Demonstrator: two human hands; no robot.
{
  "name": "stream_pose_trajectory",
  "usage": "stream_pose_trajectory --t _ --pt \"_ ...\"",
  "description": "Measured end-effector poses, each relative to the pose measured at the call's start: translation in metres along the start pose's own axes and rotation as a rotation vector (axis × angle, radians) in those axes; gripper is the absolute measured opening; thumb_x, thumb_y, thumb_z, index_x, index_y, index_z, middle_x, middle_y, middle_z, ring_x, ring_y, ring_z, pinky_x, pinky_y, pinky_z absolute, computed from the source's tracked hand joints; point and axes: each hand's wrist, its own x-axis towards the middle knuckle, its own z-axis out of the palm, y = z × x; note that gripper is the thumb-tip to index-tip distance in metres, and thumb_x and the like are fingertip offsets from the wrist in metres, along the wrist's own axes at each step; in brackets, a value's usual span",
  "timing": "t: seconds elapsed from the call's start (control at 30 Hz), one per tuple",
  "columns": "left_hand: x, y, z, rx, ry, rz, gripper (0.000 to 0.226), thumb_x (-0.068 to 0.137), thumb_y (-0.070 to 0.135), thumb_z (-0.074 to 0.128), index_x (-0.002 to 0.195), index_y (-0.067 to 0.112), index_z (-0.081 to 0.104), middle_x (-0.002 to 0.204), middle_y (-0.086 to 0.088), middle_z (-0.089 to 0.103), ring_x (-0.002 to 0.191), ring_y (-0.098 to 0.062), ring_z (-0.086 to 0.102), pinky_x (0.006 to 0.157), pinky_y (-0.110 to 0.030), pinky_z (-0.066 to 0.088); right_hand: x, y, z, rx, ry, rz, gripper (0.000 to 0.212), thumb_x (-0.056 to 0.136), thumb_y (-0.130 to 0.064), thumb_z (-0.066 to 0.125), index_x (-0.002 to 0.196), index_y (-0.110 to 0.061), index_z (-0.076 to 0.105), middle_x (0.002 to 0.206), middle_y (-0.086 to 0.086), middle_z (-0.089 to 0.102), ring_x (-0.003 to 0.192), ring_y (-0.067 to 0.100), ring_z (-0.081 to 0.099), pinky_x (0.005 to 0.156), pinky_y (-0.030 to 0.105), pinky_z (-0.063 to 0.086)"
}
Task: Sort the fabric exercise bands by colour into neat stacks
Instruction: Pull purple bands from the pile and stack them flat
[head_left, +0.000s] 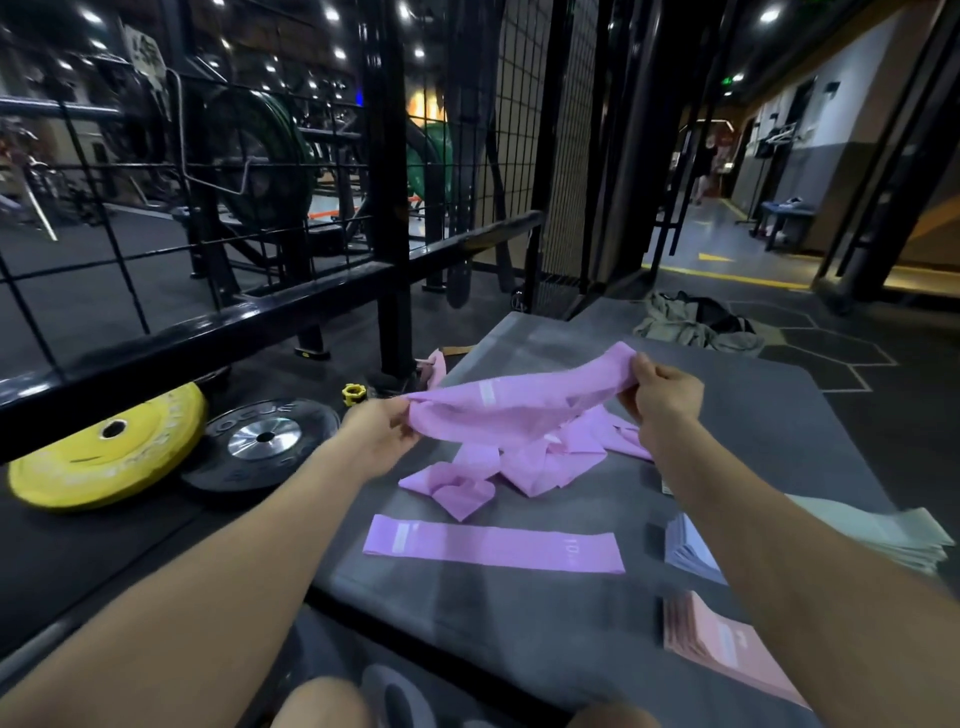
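A lilac fabric band (511, 402) hangs stretched in the air between my hands. My left hand (382, 431) pinches its left end and my right hand (662, 397) pinches its right end. Under it a loose heap of lilac bands (524, 465) lies on the grey mat (519, 613). One lilac band (493, 545) lies flat and straight in front of the heap. To the right stand a pale grey-lilac stack (685, 548), a light green stack (883, 530) and a pink stack (711, 639), all partly hidden by my right forearm.
A yellow weight plate (104, 452) and a black plate (265, 441) lie on the floor at the left, beside a black rack frame (392, 208). A small yellow collar (354, 394) sits near the rack foot. Crumpled clothing (691, 322) lies behind the mat.
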Motion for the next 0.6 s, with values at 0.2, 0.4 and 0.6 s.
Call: stream_pose_trajectory --t 0.2,0.4,0.6 --pt "-0.007 0.016 0.002 0.247 -0.130 -0.094 0.019 0.085 0.017 0.046 0.068 0.013 0.049 0.048 0.003 0.042 0.038 -0.010 0.039 0.043 -0.017 0.038 -0.001 0.004 -0.002 -0.071 -0.021 -0.025 0.028 0.090 -0.022 0.061 0.078 0.003 0.060 0.062 0.008 0.052 0.067 0.022 0.056 0.068 0.035 0.052" --pt "-0.015 0.022 0.015 0.387 -0.337 -0.032 0.021 0.095 0.017 0.042 0.080 0.016 0.055 0.081 -0.004 0.061 0.069 -0.018 0.054 0.070 -0.030 0.040 -0.013 0.000 0.004 -0.197 -0.151 -0.093 0.040 0.091 -0.021 0.059 0.057 -0.008 0.043 0.058 0.008 0.044 0.054 0.019 0.043 0.048 0.022 0.040" --pt "-0.017 0.023 0.024 0.625 -0.260 0.031 0.029 0.088 -0.007 0.038 0.072 0.016 0.046 0.070 -0.003 0.050 0.058 -0.014 0.049 0.053 -0.022 0.037 -0.023 -0.012 0.008 -0.128 -0.245 -0.118 0.043 0.091 -0.017 0.059 0.054 -0.005 0.044 0.050 0.005 0.042 0.053 0.019 0.038 0.063 0.031 0.041"
